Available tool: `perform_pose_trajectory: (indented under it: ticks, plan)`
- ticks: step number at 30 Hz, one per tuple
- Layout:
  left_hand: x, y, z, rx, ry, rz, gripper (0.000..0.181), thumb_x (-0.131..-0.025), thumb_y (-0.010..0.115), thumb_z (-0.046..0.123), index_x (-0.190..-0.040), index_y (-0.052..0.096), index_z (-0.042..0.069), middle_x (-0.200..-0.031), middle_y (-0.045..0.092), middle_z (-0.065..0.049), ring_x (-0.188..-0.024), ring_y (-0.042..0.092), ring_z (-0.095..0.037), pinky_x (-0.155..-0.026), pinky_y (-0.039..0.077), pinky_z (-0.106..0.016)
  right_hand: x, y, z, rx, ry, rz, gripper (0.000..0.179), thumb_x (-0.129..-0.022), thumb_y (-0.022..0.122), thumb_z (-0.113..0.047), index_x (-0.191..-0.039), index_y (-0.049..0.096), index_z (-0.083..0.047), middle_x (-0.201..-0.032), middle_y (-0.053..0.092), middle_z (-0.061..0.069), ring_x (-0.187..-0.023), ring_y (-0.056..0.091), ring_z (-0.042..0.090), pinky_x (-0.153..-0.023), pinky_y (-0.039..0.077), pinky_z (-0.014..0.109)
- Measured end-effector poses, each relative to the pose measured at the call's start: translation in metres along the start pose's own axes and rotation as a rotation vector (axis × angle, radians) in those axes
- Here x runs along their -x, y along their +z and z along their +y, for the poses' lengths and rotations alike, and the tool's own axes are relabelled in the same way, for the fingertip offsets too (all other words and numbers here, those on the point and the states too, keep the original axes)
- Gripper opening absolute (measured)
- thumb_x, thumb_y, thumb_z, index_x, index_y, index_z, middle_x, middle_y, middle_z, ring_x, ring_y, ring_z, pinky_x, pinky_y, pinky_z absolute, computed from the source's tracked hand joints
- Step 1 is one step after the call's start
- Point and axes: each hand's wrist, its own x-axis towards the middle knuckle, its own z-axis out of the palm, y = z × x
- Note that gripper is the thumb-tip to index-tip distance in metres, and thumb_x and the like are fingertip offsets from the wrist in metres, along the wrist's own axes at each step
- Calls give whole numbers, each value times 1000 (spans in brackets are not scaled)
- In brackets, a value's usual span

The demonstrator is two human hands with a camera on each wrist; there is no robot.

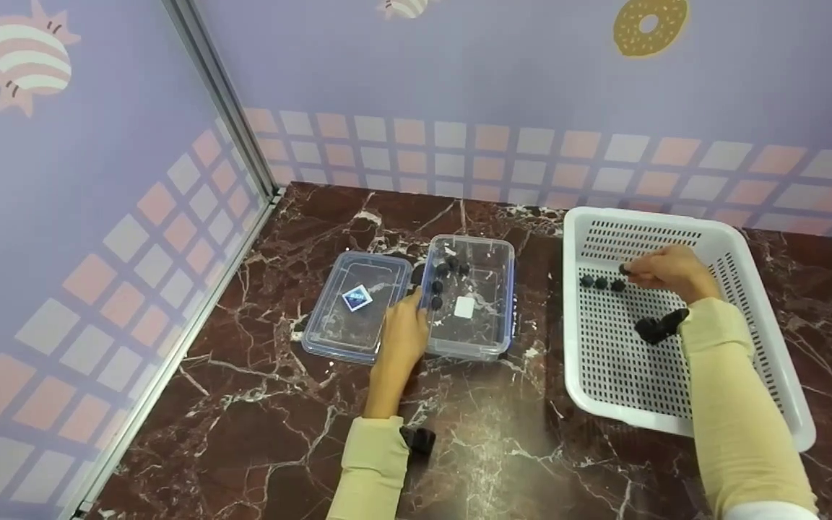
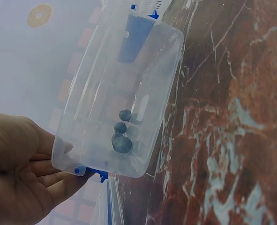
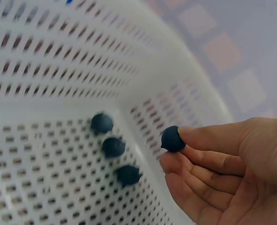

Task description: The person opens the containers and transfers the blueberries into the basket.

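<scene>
In the right wrist view my right hand (image 3: 222,173) pinches a dark blueberry (image 3: 174,139) between thumb and fingers. It is inside the white basket (image 1: 573,310), above the basket's floor. Three more blueberries (image 3: 113,147) lie in a row on that perforated floor, beside the held one. My left hand (image 1: 405,328) grips the left side of a clear plastic box (image 1: 484,332), thumb over the rim and fingers outside, as the left wrist view shows. Several blueberries (image 2: 123,143) sit inside the box near that side; some overlap, so their exact arrangement is hard to tell.
A clear lid (image 1: 336,325) with a blue diamond label lies left of the box on the dark red marble table (image 1: 257,433). Patterned wall panels (image 1: 459,72) stand behind and to the left. Blue latches (image 2: 98,174) stick out from the box's side.
</scene>
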Motion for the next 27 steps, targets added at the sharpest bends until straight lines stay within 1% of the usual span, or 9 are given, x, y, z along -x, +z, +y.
perform_pose_trajectory:
  ticks: [4,9,13,19,21,25,27]
  plan:
    - [0,1,1,14,0,4,38,-89,57,0,-127,57,-6,-119,64,-25,-111,61,-41,-96,48,-46,-2,-4,16,-10,53,19,8,-88,65,-8,-95,66,-4,-74,70,-7,-74,68,6,-83,56,27]
    - [0,1,1,35,1,4,39,-89,58,-1,-127,56,-7,-120,63,-26,-111,61,-40,-97,48,-45,-3,-8,28,-19,110,-6,4,-88,64,-6,-92,66,-6,-74,70,-7,-74,68,7,-82,56,28]
    - [0,0,1,35,-3,10,38,-89,58,-2,-127,57,-7,-119,63,-27,-111,61,-41,-97,48,-45,-4,-8,30,-35,119,-21,6,-89,64,-7,-95,66,-5,-75,70,-7,-74,68,8,-81,56,27]
    - [0,-2,2,41,6,7,38,-89,57,-2,-126,56,-8,-119,63,-27,-111,60,-41,-98,48,-45,-1,-8,25,-22,133,18,9,-89,65,-12,-92,62,-4,-69,69,-6,-68,68,6,-78,57,26]
    - [0,-1,2,37,3,4,38,-89,57,-1,-127,56,-8,-119,63,-27,-111,60,-41,-98,48,-46,0,-7,24,2,138,49,12,-89,66,-14,-93,61,-4,-67,68,-6,-66,67,6,-77,58,26]
    - [0,-2,1,24,1,5,38,-89,58,0,-127,56,-7,-120,63,-25,-111,61,-40,-98,48,-45,0,-8,22,87,143,102,21,-88,66,-19,-96,57,-1,-66,66,-6,-63,66,5,-74,58,26]
    - [0,-2,0,9,4,9,38,-89,58,0,-127,57,-6,-120,64,-24,-111,61,-40,-97,48,-45,0,-9,20,118,134,116,23,-88,65,-19,-97,58,1,-65,66,-6,-62,65,5,-72,58,26]
